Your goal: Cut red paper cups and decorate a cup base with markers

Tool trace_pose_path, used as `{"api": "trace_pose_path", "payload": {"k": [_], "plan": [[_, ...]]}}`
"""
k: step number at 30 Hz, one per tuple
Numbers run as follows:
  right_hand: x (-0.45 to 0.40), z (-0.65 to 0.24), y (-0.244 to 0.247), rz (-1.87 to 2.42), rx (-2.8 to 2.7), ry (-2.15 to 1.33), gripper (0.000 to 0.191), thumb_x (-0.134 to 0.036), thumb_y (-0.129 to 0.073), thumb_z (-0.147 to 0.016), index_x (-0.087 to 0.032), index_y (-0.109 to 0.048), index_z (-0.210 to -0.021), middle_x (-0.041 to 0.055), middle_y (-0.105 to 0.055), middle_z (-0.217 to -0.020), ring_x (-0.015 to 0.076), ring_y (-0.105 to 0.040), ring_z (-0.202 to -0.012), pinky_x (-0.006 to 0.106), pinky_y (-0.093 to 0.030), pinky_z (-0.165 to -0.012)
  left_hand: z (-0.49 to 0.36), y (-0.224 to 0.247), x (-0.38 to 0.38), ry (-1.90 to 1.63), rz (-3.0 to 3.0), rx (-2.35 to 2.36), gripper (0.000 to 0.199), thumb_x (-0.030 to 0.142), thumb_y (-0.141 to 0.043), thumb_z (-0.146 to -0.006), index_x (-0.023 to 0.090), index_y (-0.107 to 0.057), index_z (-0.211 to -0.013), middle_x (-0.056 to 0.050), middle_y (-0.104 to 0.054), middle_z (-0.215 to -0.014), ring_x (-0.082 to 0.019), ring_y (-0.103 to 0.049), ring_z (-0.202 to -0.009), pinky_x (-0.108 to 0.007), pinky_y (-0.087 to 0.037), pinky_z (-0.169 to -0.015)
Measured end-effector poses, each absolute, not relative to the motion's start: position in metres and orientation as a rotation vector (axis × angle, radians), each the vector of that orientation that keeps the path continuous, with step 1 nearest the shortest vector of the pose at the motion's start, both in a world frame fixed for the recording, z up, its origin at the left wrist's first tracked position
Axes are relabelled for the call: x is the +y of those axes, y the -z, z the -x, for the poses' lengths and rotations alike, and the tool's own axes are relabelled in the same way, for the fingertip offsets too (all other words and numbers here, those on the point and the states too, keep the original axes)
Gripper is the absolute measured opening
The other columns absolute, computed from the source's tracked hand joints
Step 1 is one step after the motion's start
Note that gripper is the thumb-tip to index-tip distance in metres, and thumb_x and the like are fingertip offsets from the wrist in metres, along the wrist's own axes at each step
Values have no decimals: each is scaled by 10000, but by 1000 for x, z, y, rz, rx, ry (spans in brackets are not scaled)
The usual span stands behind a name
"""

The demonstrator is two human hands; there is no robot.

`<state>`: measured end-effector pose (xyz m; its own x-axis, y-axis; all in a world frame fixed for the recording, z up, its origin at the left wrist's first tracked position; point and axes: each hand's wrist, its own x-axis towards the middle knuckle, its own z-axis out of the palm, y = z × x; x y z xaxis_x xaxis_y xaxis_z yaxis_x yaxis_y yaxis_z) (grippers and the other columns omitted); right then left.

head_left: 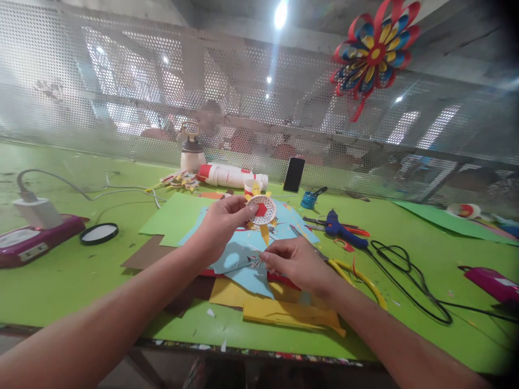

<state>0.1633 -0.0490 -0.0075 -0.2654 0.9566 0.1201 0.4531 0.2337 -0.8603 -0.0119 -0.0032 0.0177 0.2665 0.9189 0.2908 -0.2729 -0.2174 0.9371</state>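
In my left hand (227, 219), thumb and fingers pinch a round paper turtle (265, 213) by its edge. Its shell is a white disc with black dots and a red middle, and yellow paper parts stick out around it. My right hand (294, 262) is closed in a pinch just below the turtle's lower yellow tip. A thin pale sliver seems to show at those fingertips, too small to name. Under both hands lie light blue paper sheets (235, 256) with small scraps on them. Yellow-handled scissors (375, 286) lie beside my right wrist, partly covered.
A blue glue gun (343, 229) with a looping black cord lies to the right. At the back are stacked paper cups (231, 175), a phone (294, 174) and a small blue jar (309, 200). A purple power strip (44, 237) and round black-rimmed lid (99, 233) sit left.
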Motion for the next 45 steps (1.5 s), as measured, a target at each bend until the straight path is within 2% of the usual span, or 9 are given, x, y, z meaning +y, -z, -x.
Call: {"api": "trace_pose_path", "payload": {"k": [7, 10, 15, 19, 22, 35, 45], "plan": [[-44, -170, 0, 1336, -1797, -946, 128, -253, -636, -691, -158, -719, -712, 37, -679, -631, 162, -578, -587, 300, -466, -587, 15, -16, 0, -1262, -1343, 666, 276, 370, -781, -716, 142, -661, -815, -33, -662, -815, -134, -569, -728, -284, -428, -690], [-44, -172, -3, 1294, -1753, -955, 176, -189, -583, -652, -164, -720, -760, 40, -703, -707, 173, -615, -662, 308, -493, -648, 15, -15, 1, -1245, -1374, 657, 255, 356, -764, -728, 141, -659, -816, -34, -658, -819, -133, -563, -719, -284, -415, -676], [-45, -170, -3, 1235, -1730, -981, 141, -288, -613, -736, -168, -688, -727, 27, -671, -693, 162, -594, -669, 308, -487, -666, 13, -13, 0, -1215, -1445, 672, 250, 341, -746, -725, 133, -651, -827, -15, -615, -740, -124, -520, -662, -282, -385, -635], [-44, -167, 0, 1231, -1733, -992, 285, -438, -697, -747, -173, -652, -653, 19, -633, -617, 151, -564, -603, 306, -469, -617, 12, -14, -3, -1205, -1492, 659, 238, 341, -739, -728, 141, -609, -725, 4, -565, -671, -114, -478, -631, -278, -367, -623], [-44, -167, 1, 1215, -1732, -1021, 345, -488, -698, -751, -177, -635, -615, 14, -619, -578, 137, -546, -572, 297, -461, -598, 12, -13, -2, -1200, -1517, 628, 218, 328, -725, -739, 153, -598, -711, 22, -532, -639, -112, -459, -618, -274, -360, -617], [-48, -166, -3, 1223, -1715, -1043, 274, -401, -690, -752, -174, -632, -611, 1, -603, -587, 121, -517, -563, 286, -432, -595, 14, -14, -2, -1145, -1543, 649, 219, 339, -715, -740, 146, -616, -767, 11, -542, -669, -123, -466, -637, -291, -356, -627], [-48, -164, -2, 1191, -1685, -1087, 327, -461, -721, -737, -170, -637, -614, 2, -614, -579, 119, -534, -552, 289, -475, -601, 13, -12, -2, -1178, -1501, 636, 236, 355, -734, -745, 157, -606, -749, 24, -527, -661, -117, -464, -638, -280, -365, -624]]}}
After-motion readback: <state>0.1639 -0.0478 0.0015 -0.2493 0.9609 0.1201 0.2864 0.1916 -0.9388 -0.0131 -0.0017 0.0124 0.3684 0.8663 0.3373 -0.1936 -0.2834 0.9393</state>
